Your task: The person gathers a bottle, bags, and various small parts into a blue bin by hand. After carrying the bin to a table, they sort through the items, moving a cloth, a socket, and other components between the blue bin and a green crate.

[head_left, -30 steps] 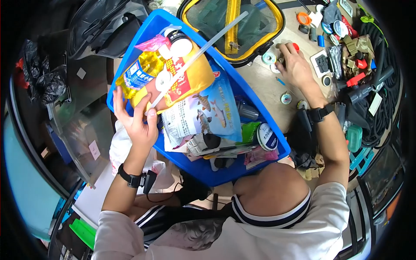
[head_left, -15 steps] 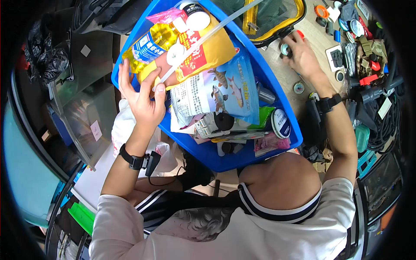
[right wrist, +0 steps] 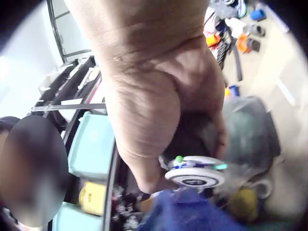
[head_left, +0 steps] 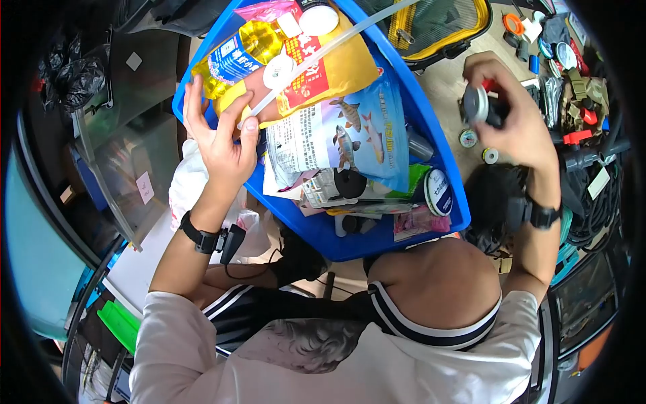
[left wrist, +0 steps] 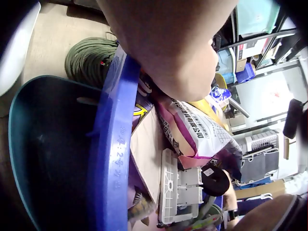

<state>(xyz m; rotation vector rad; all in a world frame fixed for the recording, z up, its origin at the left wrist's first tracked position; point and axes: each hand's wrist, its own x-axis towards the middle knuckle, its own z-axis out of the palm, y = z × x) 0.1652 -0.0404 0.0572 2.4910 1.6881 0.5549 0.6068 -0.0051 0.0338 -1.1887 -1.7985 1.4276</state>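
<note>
My left hand (head_left: pixel 225 151) rests with spread fingers at the corner of the blue bin (head_left: pixel 306 246), over a yellow bag (head_left: pixel 353 60). The end of a long whitish tube (head_left: pixel 323 50) lies between its thumb and finger. Beside it are a yellow bottle (head_left: pixel 262 44) and a blue fish-picture bag (head_left: pixel 367 135). Raised over the table at right, my right hand (head_left: pixel 515 111) grips a group of small round spools (head_left: pixel 476 104); the right wrist view shows a white spool (right wrist: pixel 195 177) at its palm. Fingers hide the rest of the handful.
A yellow-trimmed mesh case (head_left: pixel 457 30) stands behind the bin. Small round spools (head_left: pixel 490 155) lie on the table (head_left: pixel 441 87), with an orange ring (head_left: pixel 513 24) and black cables further right. In the left wrist view, a dark green tub (left wrist: pixel 24 144) and coiled green line (left wrist: pixel 91 60) sit beside the bin.
My right hand has gripped the round spools from the tabletop and lifted them toward me, to the right. The bin and left hand have shifted slightly up and right in view.
</note>
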